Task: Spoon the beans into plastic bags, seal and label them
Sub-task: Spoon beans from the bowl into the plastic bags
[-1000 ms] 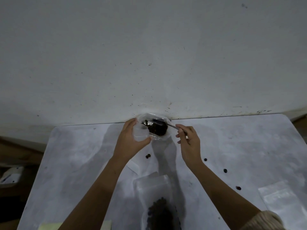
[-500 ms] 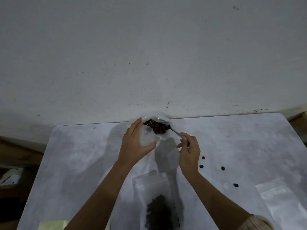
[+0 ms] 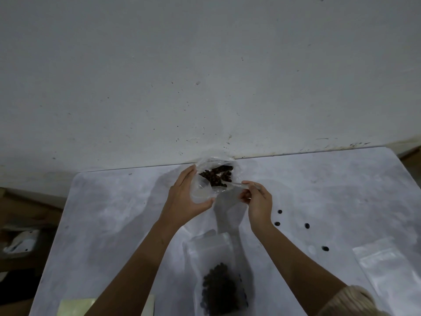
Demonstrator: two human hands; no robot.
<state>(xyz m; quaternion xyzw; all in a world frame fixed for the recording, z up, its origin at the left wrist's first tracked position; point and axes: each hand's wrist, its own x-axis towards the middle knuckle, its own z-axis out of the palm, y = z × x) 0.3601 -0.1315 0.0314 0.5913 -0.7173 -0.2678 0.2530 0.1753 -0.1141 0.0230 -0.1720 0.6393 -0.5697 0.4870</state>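
By table (image 3: 319,179) edge (wall (image 3: 205,76) behind): left fingers (image 3: 185,177) wrap bag (image 3: 202,190); right fingers (image 3: 250,187) pinch spoon (image 3: 234,184).

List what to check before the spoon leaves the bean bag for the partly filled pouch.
1. Left hand grips the bean bag, mouth open: ok.
2. Right hand pinches the spoon by its handle: ok.
3. Spoon bowl loaded: cannot tell, buried among the beans.
4. Pouch mouth open to receive: cannot tell.
5. Table free of spills: not ok, loose beans lie right of the right hand.
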